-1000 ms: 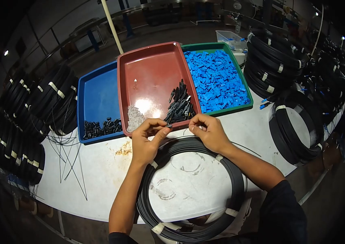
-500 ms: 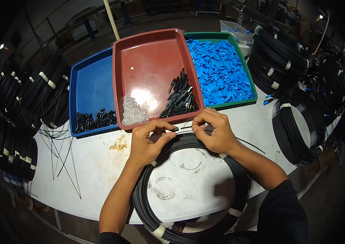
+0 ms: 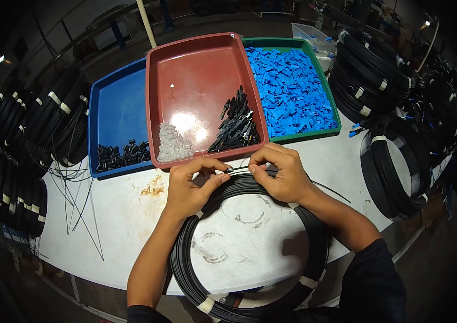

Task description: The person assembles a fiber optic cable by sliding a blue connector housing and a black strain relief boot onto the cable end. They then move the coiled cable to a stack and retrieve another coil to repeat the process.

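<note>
A coil of black cable [image 3: 182, 253], bound with pale tape, lies in front of me and hangs over the table's front edge. Thumb and fingers of my left hand [image 3: 195, 185] pinch a small black tubular piece [image 3: 229, 170] above the coil's far side. My right hand [image 3: 285, 175] is closed on the black cable end [image 3: 241, 168], whose tip meets the small piece between both hands. From behind the right hand a loose length of cable [image 3: 330, 190] runs out to the right.
A blue tray [image 3: 118, 99] with small black pieces stands back left. The red tray [image 3: 201, 70] holds clear and black parts, the green tray [image 3: 336, 116] blue clips. More cable coils [image 3: 371, 81] are stacked right and left on the white table [image 3: 115, 231].
The cable end in my right hand has moved left, closing the gap to the small black piece in my left hand. The whole view has shifted slightly.
</note>
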A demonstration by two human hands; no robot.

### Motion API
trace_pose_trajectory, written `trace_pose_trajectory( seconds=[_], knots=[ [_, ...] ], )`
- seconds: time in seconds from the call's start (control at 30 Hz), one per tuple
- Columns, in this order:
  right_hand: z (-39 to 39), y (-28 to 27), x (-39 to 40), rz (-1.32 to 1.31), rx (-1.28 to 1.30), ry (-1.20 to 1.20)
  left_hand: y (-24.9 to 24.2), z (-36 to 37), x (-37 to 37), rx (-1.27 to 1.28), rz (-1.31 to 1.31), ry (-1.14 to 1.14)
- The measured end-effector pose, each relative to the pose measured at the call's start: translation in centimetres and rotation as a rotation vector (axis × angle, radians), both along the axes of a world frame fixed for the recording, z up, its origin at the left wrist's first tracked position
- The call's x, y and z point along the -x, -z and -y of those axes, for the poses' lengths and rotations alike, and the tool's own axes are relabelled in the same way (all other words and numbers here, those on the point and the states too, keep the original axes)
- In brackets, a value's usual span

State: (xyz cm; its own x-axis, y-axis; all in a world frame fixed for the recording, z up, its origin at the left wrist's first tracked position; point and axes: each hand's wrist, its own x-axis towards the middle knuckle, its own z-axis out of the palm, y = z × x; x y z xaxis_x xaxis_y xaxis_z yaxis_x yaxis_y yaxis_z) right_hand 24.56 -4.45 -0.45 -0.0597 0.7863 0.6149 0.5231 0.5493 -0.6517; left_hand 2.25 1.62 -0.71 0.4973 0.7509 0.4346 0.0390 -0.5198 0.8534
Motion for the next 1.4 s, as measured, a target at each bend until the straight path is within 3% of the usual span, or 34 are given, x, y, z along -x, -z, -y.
trace_pose_trajectory(
  seconds=[0.27, 0.47, 0.7, 1.07, 1.27, 1.4],
  knots=[
    [0.6, -1.0, 0.2, 0.308, -0.277, 0.042, 0.2, 0.1, 0.1, -0.058, -0.051, -0.058],
    [0.1, -0.3, 0.2, 0.169, -0.175, 0.027, 0.2, 0.1, 0.1, -0.086, -0.008, -0.003],
    [0.3, -0.4, 0.2, 0.250, -0.264, 0.012, 0.1, 0.2, 0.2, -0.078, -0.072, -0.066],
    [0.5, 0.1, 0.1, 0.200, -0.048, -0.083, 0.2, 0.0, 0.1, -0.183, -0.105, 0.045],
    [0.5, 0.0, 0.2, 0.185, -0.023, -0.072, -1.5, 1.0, -0.6, -0.114, -0.079, 0.011],
    [0.4, 0.0, 0.3, 0.168, -0.029, -0.063, 0.3, 0.0, 0.0, -0.171, -0.033, -0.032]
  ],
)
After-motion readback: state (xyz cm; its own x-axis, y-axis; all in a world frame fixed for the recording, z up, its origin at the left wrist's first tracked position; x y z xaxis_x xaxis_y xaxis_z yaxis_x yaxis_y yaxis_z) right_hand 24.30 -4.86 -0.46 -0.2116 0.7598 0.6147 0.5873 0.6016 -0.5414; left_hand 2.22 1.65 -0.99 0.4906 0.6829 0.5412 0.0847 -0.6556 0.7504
